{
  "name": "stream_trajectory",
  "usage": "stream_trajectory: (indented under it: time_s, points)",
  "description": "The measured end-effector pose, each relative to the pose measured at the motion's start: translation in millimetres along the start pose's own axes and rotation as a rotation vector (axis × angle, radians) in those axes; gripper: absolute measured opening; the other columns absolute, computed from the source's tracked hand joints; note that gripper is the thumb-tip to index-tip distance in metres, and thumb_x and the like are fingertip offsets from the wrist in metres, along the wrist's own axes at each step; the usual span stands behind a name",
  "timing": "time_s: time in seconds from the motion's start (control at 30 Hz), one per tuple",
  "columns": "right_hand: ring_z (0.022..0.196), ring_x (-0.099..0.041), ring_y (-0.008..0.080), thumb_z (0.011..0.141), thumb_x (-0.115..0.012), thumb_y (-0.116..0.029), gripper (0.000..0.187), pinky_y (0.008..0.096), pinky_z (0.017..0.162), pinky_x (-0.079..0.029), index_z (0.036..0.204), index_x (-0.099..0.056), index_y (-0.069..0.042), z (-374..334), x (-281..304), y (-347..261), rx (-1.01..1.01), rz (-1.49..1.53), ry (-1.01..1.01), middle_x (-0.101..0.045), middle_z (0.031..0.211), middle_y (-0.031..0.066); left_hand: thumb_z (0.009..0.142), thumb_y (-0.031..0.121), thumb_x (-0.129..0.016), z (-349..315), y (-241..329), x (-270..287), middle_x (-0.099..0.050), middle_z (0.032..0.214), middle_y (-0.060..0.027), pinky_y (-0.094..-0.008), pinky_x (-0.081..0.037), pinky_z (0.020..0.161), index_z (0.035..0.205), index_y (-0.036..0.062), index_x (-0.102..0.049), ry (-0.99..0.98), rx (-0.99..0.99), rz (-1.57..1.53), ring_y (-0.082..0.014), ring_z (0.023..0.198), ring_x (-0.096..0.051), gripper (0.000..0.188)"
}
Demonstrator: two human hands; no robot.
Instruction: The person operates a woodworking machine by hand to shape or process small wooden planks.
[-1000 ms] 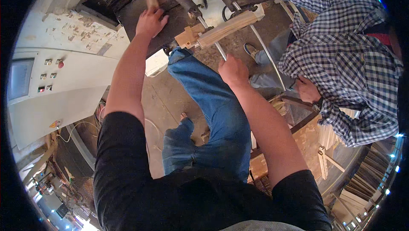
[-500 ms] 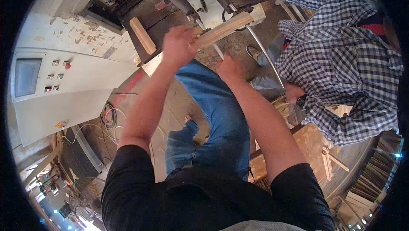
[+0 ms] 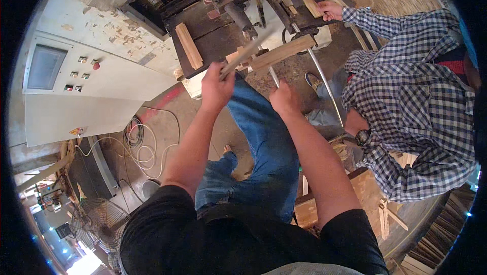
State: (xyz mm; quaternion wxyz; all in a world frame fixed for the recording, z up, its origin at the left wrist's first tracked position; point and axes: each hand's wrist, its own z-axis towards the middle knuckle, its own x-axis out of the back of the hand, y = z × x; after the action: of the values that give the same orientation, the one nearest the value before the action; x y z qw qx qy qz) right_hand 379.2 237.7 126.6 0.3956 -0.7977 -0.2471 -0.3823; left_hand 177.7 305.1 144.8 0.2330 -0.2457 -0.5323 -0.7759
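Observation:
My left hand (image 3: pixel 218 86) is closed on the near end of a thin wooden strip (image 3: pixel 242 58), which slants up to the right and is smeared by motion. A paler wooden block (image 3: pixel 284 53) lies beyond it, across two metal rods of the machine. My right hand (image 3: pixel 285 98) is wrapped round the lower end of the nearer metal rod (image 3: pixel 274 75). The farther, longer rod (image 3: pixel 324 84) reaches down to a hand (image 3: pixel 356 123) of a person in a checked shirt. That person's other hand (image 3: pixel 331 10) touches a wooden piece (image 3: pixel 308 1) on the machine.
One loose wooden piece (image 3: pixel 188 45) lies on the dark machine bed (image 3: pixel 210 36). At left stands a pale control cabinet (image 3: pixel 96 92) with a screen and buttons. Coiled cables (image 3: pixel 144 145) lie on the floor near a fan (image 3: pixel 100 222). The co-worker (image 3: pixel 406 87) stands close at right.
My left hand has drawn back slightly and now holds a strip tilted up, apart from the block. My right hand stays on the rod. The whole view has shifted.

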Motion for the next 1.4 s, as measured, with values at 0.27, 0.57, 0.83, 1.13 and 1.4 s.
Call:
stream_trajectory:
  time_s: [0.27, 0.57, 0.83, 1.13, 1.4]
  points:
    - [0.102, -0.065, 0.0455, 0.090, -0.057, -0.030, 0.036, 0.0533, 0.090, -0.051, 0.108, -0.066, 0.000, 0.8, -3.6, 0.7, 0.029, 0.018, -0.007, -0.068, 0.105, 0.0279, 0.096, 0.018, -0.059, 13.3, -38.9, 15.8, -0.056, 0.072, -0.0042, -0.0297, -0.046, 0.047, 0.101, 0.0070, -0.051, 0.668, 0.384, -0.987, -0.0138, 0.053, -0.053, 0.014]
    - [0.100, -0.066, 0.0458, 0.088, -0.059, -0.032, 0.039, 0.0538, 0.087, -0.052, 0.107, -0.065, 0.002, -4.3, -0.6, -10.0, 0.020, -0.061, 0.012, -0.069, 0.102, 0.0285, 0.093, 0.010, -0.048, 121.3, -88.4, 39.3, -0.057, 0.092, -0.0158, -0.0309, -0.043, 0.042, 0.141, 0.0086, -0.029, 0.959, 0.704, -1.044, -0.0231, 0.056, -0.060, 0.052]
    - [0.100, -0.065, 0.0472, 0.088, -0.057, -0.033, 0.042, 0.0549, 0.089, -0.051, 0.109, -0.064, 0.003, 1.0, -7.7, -18.5, 0.012, -0.132, 0.015, -0.068, 0.103, 0.0298, 0.092, 0.003, -0.051, 183.4, -127.9, -6.1, -0.063, 0.088, -0.0237, -0.0370, -0.056, 0.046, 0.124, -0.0023, -0.032, 0.570, 0.752, -1.006, -0.0308, 0.059, -0.067, 0.037]
    - [0.102, -0.064, 0.0469, 0.087, -0.058, -0.038, 0.047, 0.0546, 0.090, -0.050, 0.106, -0.063, 0.004, 2.4, -17.3, -17.9, -0.015, -0.214, 0.046, -0.068, 0.100, 0.0303, 0.085, -0.003, -0.060, 217.5, -90.3, -55.1, -0.071, 0.090, -0.0220, -0.0377, -0.060, 0.050, 0.104, -0.0085, -0.069, 0.251, 0.793, -0.818, -0.0300, 0.062, -0.072, 0.021]
    - [0.095, -0.065, 0.0472, 0.086, -0.062, -0.039, 0.047, 0.0535, 0.087, -0.051, 0.101, -0.063, 0.006, 3.1, -18.9, -20.7, 0.030, -0.119, 0.029, -0.068, 0.096, 0.0304, 0.100, 0.010, -0.055, 262.1, -99.3, -48.6, -0.071, 0.103, -0.0199, -0.0376, -0.061, 0.063, 0.117, -0.0056, -0.062, -0.297, 0.808, -0.367, -0.0287, 0.079, -0.073, 0.024]
